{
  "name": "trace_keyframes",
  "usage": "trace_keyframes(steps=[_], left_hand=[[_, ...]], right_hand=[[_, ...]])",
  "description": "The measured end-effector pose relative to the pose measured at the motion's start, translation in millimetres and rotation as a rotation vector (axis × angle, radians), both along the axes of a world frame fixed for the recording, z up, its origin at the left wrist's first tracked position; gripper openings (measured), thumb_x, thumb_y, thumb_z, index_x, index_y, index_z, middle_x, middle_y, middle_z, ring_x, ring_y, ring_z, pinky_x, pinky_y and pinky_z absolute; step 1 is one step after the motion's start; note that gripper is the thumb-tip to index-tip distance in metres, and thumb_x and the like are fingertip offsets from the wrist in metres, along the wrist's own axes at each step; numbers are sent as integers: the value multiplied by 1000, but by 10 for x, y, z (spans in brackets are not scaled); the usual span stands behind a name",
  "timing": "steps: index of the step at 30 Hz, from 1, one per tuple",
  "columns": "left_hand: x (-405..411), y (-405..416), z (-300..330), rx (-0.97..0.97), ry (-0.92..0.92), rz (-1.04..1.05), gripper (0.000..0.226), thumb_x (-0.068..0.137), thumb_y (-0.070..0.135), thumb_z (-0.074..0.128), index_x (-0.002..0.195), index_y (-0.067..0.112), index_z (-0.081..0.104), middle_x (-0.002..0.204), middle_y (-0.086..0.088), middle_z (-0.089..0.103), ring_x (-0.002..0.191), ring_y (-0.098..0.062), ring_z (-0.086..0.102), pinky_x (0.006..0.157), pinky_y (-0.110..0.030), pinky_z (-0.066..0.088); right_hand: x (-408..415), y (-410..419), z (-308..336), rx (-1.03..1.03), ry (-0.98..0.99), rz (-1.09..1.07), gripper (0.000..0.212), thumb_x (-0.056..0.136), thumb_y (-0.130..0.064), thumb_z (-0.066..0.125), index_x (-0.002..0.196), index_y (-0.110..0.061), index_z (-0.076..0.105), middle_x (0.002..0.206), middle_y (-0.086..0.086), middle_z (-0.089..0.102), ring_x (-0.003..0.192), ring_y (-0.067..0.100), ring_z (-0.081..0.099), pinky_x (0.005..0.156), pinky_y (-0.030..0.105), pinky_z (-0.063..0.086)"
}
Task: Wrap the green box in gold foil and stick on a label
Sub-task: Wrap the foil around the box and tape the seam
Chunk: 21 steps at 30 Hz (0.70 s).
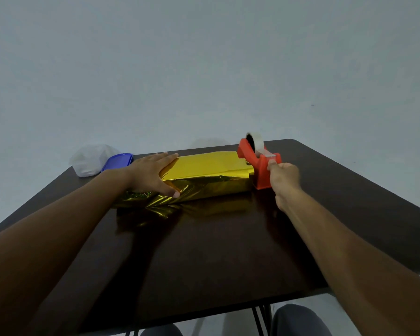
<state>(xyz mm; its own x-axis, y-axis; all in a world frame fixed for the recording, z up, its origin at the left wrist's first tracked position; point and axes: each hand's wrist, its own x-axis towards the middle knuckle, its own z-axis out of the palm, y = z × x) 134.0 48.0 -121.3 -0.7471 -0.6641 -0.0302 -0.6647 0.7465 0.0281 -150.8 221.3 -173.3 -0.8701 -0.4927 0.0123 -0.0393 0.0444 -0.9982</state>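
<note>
Left hand (153,174) pressing flat on the foil-wrapped box (204,175) near the table's (228,263) far edge to hold the fold, right hand (283,177) pinching tape at the red dispenser (257,163)

Dark glossy table (204,263) (thin black legs) against plain grey wall (204,69).

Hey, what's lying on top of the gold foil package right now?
The left hand presses flat on the left end of the gold foil, fingers straight. Nothing else lies on top. The box inside is fully covered, so it cannot be seen.
</note>
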Motion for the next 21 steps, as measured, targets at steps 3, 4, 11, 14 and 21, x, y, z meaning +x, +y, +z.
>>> trace_keyframes(steps=[3,4,11,14,21], left_hand=[[4,5,2,5,9,1,155,31,110,39,161,33,3,169,0,10,154,-27,12,122,-49,19],[3,14,13,6,8,1,154,33,108,42,161,32,3,169,0,10,154,-27,12,122,-49,19],[8,8,2,-25,-17,3,137,53,94,55,161,31,1,170,0,8,155,-27,10,122,-48,18],[34,-20,-12,-42,-13,20,139,51,99,53,161,33,1,170,1,8,155,-27,10,124,-50,17],[-23,9,-23,-53,-11,29,123,70,78,71,162,32,3,170,-1,8,156,-25,8,124,-45,12]], right_hand=[[-4,-7,-15,14,38,-14,35,103,-35,53,74,-16,59,92,7,65,87,22,59,80,38,46],[-2,-10,-20,13,41,-17,35,103,-35,52,76,-15,59,95,7,65,88,22,59,79,38,45],[76,59,-56,66,106,-98,29,105,-30,49,98,-5,63,101,10,60,84,22,57,74,34,39],[198,122,-42,-34,456,-155,27,100,-35,55,81,-15,58,108,8,59,107,30,56,90,41,45],[1270,52,124,-268,511,451,16,95,-18,69,83,-29,69,87,-12,71,84,4,65,78,20,51]])
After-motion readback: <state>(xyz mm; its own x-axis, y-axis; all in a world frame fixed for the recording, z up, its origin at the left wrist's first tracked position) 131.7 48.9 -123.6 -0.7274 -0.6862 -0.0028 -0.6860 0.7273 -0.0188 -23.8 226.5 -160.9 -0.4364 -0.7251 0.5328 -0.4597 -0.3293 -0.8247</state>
